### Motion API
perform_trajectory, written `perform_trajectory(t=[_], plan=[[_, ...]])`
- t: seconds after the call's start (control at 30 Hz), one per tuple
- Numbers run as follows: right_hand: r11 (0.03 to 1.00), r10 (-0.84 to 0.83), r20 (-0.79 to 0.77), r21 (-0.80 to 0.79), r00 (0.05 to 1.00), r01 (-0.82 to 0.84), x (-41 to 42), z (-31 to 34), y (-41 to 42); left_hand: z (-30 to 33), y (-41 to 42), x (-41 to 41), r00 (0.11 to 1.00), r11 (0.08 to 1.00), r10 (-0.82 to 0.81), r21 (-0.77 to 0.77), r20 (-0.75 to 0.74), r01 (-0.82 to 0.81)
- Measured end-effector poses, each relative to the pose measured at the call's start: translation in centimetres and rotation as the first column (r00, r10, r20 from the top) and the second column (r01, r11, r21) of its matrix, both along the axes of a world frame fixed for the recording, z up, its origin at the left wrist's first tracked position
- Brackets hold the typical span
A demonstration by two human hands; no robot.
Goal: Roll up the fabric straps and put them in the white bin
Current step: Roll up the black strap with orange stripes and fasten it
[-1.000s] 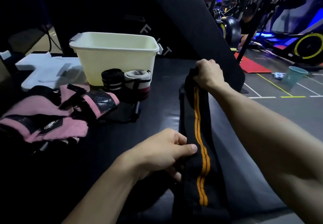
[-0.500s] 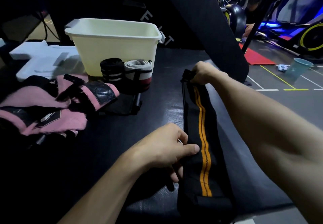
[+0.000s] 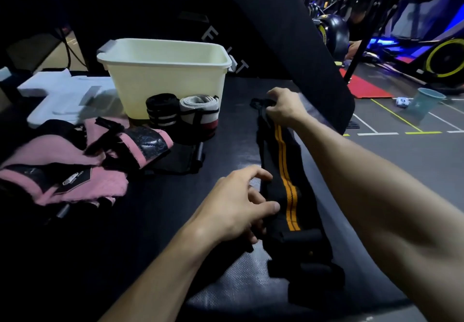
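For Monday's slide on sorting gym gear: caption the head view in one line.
Right hand pinches the far end of a black, orange-striped strap; left hand hovers beside it.

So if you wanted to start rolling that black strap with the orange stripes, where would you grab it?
Probably at the far end, where the right hand already pinches it. The black strap lies flat and stretched lengthwise on the table, so a narrow end is the natural start of a roll. Come from above, fingers across its width, and curl it toward you. The left hand hovers open beside the middle.
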State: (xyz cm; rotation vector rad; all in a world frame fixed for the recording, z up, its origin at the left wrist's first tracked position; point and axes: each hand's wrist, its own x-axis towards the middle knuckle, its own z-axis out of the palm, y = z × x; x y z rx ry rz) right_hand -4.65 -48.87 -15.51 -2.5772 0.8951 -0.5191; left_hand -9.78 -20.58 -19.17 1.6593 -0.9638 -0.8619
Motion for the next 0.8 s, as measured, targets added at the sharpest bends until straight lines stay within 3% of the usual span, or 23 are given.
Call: perform_trajectory(t=[0.27,0.4,0.5,0.63,0.8], plan=[[0.993,0.114,0.266,-0.046,0.957,-0.106,-11.3,-0.5,5.9,-0.2,0.6,-0.5,0.972,0.999,0.021,-0.049,0.234,-0.010],[0.994,0.113,0.354,-0.037,0.929,-0.107,-19.4,-1.7,10.4,-0.4,1.0,-1.8,0.816,0.979,0.152,-0.196,0.557,-0.049],[0.992,0.087,0.351,0.056,0.932,-0.114,-24.5,-2.9,13.7,0.3,1.5,-2.6,0.810,0.947,0.222,-0.318,0.542,-0.047],[0.987,0.116,0.350,0.061,0.929,-0.146,-28.1,-4.2,17.3,0.3,2.8,-3.6,0.837,0.979,-0.014,-0.162,0.547,0.122],[0.979,0.189,0.389,-0.002,0.902,-0.205,-28.8,-5.7,19.0,-0.5,3.7,-5.0,0.804,0.975,-0.040,-0.151,0.594,0.160]])
